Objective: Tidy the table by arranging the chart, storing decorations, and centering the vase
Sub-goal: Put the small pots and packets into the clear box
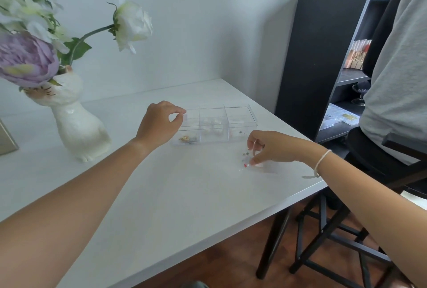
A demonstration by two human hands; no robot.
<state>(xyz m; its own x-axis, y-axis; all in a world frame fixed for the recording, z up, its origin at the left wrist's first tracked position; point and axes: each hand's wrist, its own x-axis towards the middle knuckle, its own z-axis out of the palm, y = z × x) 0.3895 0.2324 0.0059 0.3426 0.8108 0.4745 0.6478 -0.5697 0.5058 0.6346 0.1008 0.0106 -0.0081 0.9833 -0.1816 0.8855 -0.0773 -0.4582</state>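
The left hand [159, 123] reaches in from 7 o'clock with the forearm stretched long over the white table [161, 195]. Its thumb and forefinger are curled into a pinch above the left compartment of the clear box [240, 123]; whether anything sits between them cannot be told. The right hand [268, 146] comes in from 4 o'clock, wrist bent down, a white string bracelet [322, 162] around it. Its fingertips [253, 161] press on the table among the small loose decorations [245, 159], pinched together; what they hold is too small to tell.

The box lies just beyond the right hand, toward 12 o'clock of it, with three compartments: gold pieces [186, 138] in the left one, pale pieces in the middle. The cat-shaped vase [78, 125] of flowers stands upright at 9 o'clock of the box, well apart from it. A seated person in a grey shirt [397, 68] is at 3 o'clock.
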